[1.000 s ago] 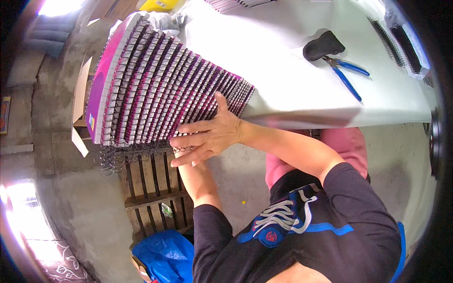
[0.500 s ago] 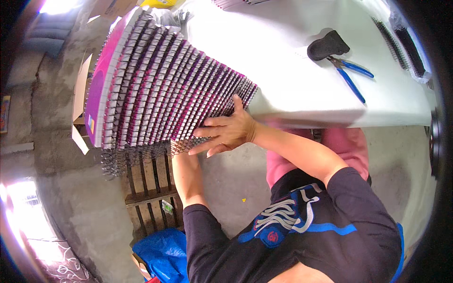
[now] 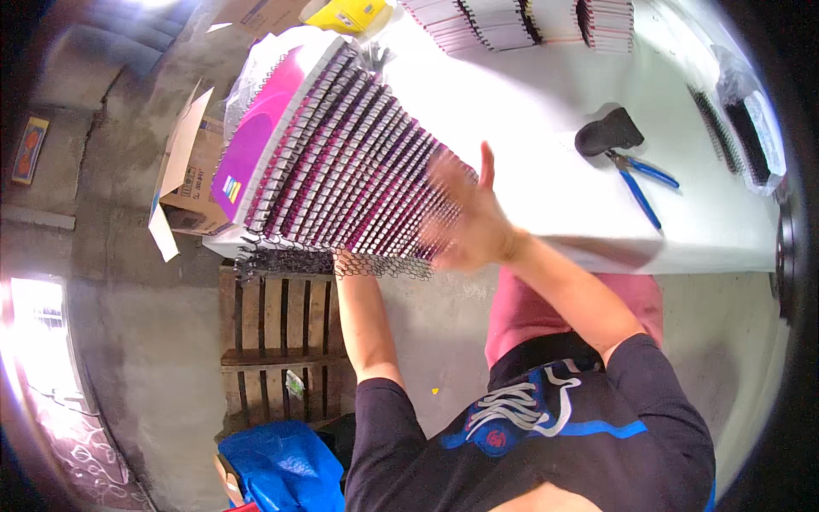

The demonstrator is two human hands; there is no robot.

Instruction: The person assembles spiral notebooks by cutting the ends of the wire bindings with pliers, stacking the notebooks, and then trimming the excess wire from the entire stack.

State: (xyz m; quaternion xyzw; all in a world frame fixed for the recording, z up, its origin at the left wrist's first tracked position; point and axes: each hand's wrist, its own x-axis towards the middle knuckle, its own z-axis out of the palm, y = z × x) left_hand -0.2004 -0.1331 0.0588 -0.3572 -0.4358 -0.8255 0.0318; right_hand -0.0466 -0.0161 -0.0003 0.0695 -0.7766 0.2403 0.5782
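Note:
A thick stack of spiral-bound notebooks (image 3: 341, 162) with purple and pink covers fans out at the table's left end, binding side up. Black wire coils (image 3: 384, 266) poke out along its near edge. My right hand (image 3: 473, 222), blurred by motion, is at the stack's right end with fingers apart and thumb raised; it grips nothing. Whether its fingertips touch the coils I cannot tell. My left forearm (image 3: 365, 311) reaches under the near edge of the stack, which hides that hand.
Blue-handled pliers (image 3: 636, 183) lie beside a black pad-like object (image 3: 610, 132) on the white table (image 3: 529, 111). More bound notebooks (image 3: 512, 21) stand at the back. Bagged black coils (image 3: 751, 136) are at right, an open cardboard box (image 3: 194, 192) at left, and a wooden pallet (image 3: 277, 316) below.
My right hand has lifted slightly off the stack's right end and now blurs. The view has shifted, so the stack sits further right and more notebooks show at the back.

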